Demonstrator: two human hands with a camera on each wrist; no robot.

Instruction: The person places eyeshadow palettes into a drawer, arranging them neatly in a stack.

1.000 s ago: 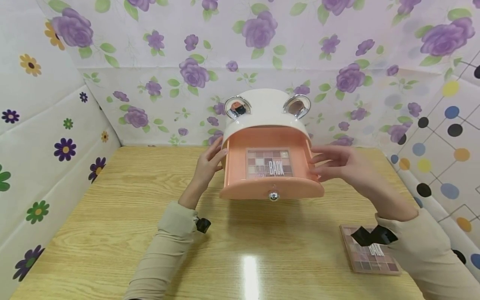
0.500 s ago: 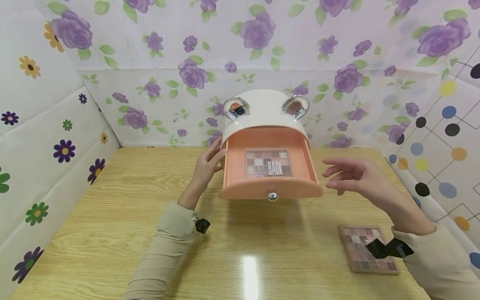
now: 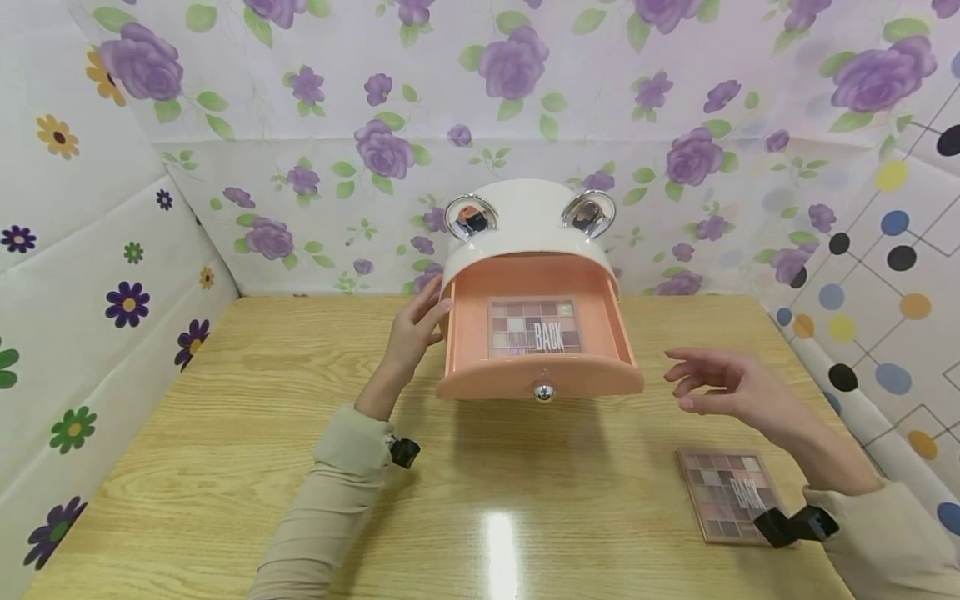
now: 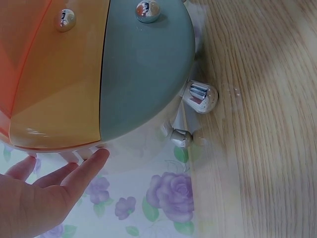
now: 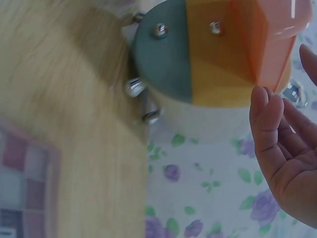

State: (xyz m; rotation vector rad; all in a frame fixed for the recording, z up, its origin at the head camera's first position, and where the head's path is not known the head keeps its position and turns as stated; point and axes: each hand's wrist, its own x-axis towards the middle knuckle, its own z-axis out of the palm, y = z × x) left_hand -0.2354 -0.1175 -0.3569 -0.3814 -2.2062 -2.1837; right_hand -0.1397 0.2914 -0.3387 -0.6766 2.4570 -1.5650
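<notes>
A white round-topped drawer organizer (image 3: 531, 208) stands at the back of the table. Its pink top drawer (image 3: 596, 377) is pulled out, and a makeup palette (image 3: 535, 327) marked "BACK" lies inside. My left hand (image 3: 408, 333) rests with relaxed fingers against the organizer's left side; in the left wrist view these fingers (image 4: 81, 173) touch it beside the yellow drawer (image 4: 59, 89). Off to the right, apart from the drawer, my right hand (image 3: 735, 385) is held loosely in the air and holds nothing. Below it another palette (image 3: 723, 492) lies on the table, partly covered by the right wrist strap.
Under the yellow drawer is a blue-green drawer (image 4: 148, 74), each with a chrome knob. Chrome feet (image 4: 200, 96) carry the organizer on the wooden table (image 3: 300, 358). A flowered sheet (image 3: 315, 217) hangs close behind, with patterned sheets at both sides.
My right hand has come away from the drawer's right side and moved right and toward me. My left hand and the organizer stay in place.
</notes>
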